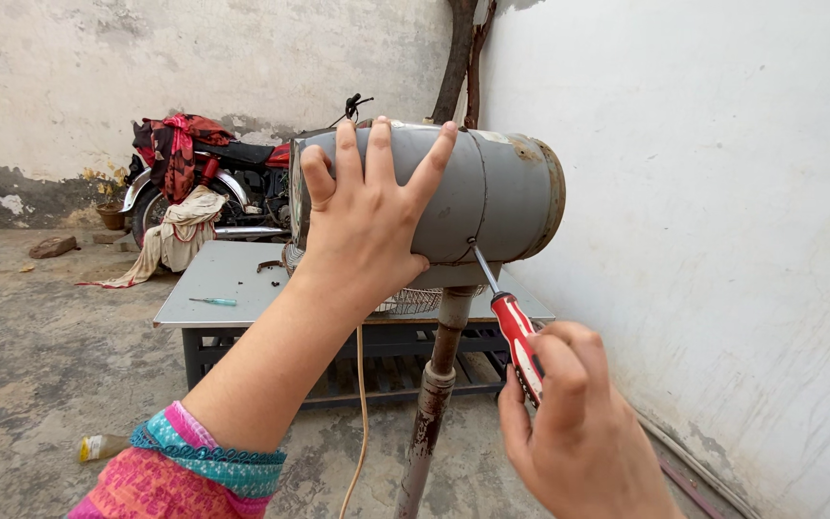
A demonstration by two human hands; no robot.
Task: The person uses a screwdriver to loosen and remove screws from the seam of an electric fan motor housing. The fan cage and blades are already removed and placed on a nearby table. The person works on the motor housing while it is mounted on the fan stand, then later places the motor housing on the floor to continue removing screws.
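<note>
The right hand [578, 423] gripped a screwdriver [506, 322] angled up-left into the housing [492, 192]; the left hand [367, 216] lay spread flat on it.

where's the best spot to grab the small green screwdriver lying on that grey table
Take the small green screwdriver by its handle, coming straight down from above. It lies flat and alone on the grey table near the front edge, so a pinch across its thin body is likely easiest. Which end is the handle is too small to tell.

Table [232, 279] behind pole-mounted housing [501, 192]; motorcycle [232, 173] beyond.
</note>
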